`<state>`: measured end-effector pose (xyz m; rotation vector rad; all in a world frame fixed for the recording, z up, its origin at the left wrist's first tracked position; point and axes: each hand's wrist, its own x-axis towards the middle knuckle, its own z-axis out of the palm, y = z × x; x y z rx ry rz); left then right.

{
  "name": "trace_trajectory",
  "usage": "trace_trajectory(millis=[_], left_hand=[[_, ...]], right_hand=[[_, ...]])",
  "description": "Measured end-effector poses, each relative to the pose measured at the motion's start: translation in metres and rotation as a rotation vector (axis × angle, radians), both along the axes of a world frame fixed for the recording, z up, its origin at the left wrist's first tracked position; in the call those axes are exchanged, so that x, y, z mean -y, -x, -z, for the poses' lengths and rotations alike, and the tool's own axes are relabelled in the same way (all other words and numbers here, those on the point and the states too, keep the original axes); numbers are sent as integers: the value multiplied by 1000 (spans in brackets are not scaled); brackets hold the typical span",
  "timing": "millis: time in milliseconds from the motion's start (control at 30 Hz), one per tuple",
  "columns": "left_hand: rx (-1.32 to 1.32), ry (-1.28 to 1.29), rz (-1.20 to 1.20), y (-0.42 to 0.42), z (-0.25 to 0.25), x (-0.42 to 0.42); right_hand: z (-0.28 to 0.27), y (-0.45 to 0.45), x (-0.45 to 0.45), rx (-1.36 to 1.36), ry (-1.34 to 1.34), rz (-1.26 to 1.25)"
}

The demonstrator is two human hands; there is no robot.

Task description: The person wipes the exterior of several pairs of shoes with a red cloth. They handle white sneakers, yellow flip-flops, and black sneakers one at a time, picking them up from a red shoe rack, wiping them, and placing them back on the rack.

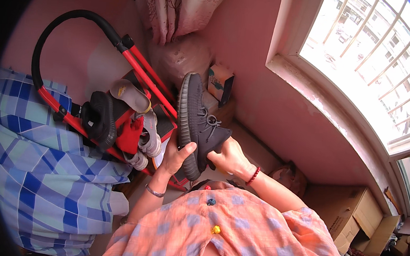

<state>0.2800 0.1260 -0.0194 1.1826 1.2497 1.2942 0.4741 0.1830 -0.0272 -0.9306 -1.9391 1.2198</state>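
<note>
A black knit sneaker [194, 123] with a ribbed sole is held up in front of my chest, its toe pointing away from me. My left hand [178, 155] grips the sole near the heel, thumb across its side. The fingers of my right hand [230, 156] are closed on the collar at the shoe's opening. A second black sneaker [100, 118] lies on the red-framed folding trolley [150, 82] to the left. Beside it are a grey clog [131, 95], a grey sneaker [149, 132] and a red cloth item [130, 133].
Blue checked fabric [56, 173] drapes at the left. A small box [219, 83] and a plastic-wrapped bundle [182, 57] stand in the corner under a curtain [180, 3]. At the right are a barred window [378, 59] and an open cardboard box [341, 211].
</note>
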Motion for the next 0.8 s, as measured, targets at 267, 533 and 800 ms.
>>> trace_trajectory(millis=[267, 533, 800], left_hand=[[-69, -42, -18, -3, -6, -1], [526, 208, 72, 16, 2, 11], [460, 149, 52, 9, -13, -2]], right_hand=[[15, 7, 3, 89, -322, -59], [-12, 9, 4, -312, -28, 108], [-12, 2, 3, -131, -174, -189]])
